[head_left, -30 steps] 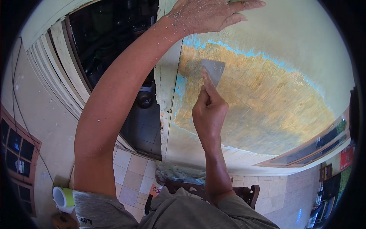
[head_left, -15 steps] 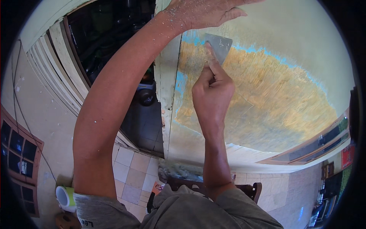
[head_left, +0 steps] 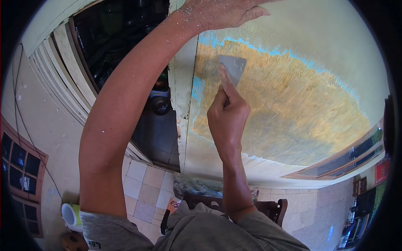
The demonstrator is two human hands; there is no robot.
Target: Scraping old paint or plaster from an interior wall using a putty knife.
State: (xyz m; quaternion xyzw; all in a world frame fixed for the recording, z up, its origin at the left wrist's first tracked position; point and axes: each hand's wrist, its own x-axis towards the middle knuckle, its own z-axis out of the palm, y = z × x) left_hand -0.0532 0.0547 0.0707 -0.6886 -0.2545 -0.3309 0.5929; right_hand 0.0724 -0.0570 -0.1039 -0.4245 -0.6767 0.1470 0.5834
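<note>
My right hand point(head_left: 229, 111) is closed around a putty knife point(head_left: 235, 69), its index finger stretched along the flat grey blade. The blade lies over a scraped patch point(head_left: 293, 100) of the wall, where brown and yellowish plaster shows. A ragged strip of blue paint point(head_left: 276, 52) borders that patch at the top and on the left. Higher up, my left hand point(head_left: 228, 14) lies flat against the pale painted wall point(head_left: 326, 29), fingers stretched and holding nothing. Light flecks speckle its wrist. The tips of some left fingers run out of the picture.
A dark doorway point(head_left: 157, 134) with a chipped pale frame point(head_left: 181, 100) opens left of the patch. Below are a tiled floor point(head_left: 146, 188) and a dark wooden piece of furniture point(head_left: 281, 211) close to my body. A green and white container point(head_left: 72, 216) stands at lower left.
My right hand and the putty knife have moved down and slightly left, from the blue edge onto the bare plaster. More brown shows at the top edge. My left hand has barely shifted.
</note>
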